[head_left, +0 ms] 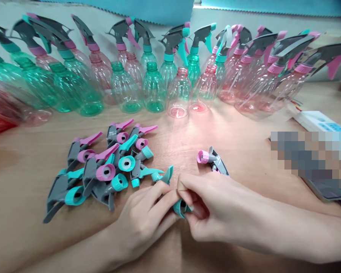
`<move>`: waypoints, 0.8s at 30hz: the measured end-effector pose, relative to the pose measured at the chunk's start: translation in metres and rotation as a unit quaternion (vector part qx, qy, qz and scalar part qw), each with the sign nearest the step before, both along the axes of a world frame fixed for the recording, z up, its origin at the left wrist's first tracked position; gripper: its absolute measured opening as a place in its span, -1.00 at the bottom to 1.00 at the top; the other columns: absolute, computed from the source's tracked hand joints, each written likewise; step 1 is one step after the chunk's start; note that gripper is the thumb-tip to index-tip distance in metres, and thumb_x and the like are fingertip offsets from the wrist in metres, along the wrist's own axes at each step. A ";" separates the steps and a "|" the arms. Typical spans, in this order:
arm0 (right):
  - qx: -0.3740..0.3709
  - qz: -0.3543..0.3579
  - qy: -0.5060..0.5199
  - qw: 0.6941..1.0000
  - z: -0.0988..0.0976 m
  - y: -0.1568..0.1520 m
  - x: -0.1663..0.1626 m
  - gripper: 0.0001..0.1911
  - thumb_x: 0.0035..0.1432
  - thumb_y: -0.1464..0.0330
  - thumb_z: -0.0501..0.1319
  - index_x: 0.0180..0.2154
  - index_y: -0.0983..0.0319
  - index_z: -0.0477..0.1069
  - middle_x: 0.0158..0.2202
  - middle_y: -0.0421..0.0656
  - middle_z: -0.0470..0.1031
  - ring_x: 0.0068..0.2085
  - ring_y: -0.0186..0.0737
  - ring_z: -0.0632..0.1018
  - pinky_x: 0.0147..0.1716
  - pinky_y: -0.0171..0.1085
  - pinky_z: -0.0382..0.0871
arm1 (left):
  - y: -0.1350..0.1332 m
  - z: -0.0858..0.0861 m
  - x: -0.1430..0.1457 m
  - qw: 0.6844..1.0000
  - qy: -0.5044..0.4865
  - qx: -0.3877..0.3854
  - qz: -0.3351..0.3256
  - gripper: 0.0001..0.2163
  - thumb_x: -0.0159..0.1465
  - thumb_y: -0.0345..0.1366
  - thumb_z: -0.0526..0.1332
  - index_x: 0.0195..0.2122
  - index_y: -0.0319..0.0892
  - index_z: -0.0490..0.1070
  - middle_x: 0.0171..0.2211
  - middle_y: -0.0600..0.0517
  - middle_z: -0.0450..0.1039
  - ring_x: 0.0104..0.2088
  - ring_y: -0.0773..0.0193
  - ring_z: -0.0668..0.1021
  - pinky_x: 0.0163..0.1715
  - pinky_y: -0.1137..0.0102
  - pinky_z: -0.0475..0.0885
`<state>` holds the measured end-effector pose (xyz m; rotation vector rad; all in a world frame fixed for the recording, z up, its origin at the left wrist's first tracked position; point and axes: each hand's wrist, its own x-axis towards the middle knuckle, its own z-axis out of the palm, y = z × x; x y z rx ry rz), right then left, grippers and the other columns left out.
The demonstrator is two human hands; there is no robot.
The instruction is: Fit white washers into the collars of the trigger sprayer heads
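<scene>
Both my hands meet at the near middle of a wooden table (244, 151). My left hand (143, 220) and my right hand (207, 206) pinch one teal-collared spray trigger head (180, 207) between their fingertips; most of it is hidden by fingers. A grey spray head with a pink collar (211, 159) lies just beyond my right hand. A heap of several grey spray heads (108, 167) with teal or pink collars lies to the left, close to my left hand.
Along the far side of the table stand many clear green bottles (153, 89) and pink bottles (179, 94), some topped with spray heads, some uncapped. A white device (315, 120) and a blurred patch lie at the right. A red plastic bag (0, 110) sits at far left.
</scene>
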<state>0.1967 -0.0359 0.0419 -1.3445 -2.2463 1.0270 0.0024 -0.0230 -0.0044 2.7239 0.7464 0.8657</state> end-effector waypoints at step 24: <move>0.112 0.004 0.005 0.994 0.000 0.003 -0.004 -0.82 -0.16 0.53 0.08 -0.47 0.19 0.12 -0.59 -0.37 0.15 -0.60 -0.46 0.14 -0.64 -0.41 -0.07 | 0.001 0.002 0.003 0.999 -0.018 0.018 0.029 -0.87 0.32 -0.38 0.05 -0.22 -0.28 0.36 -0.39 -0.04 0.42 -0.42 0.27 0.47 -0.43 0.42 0.42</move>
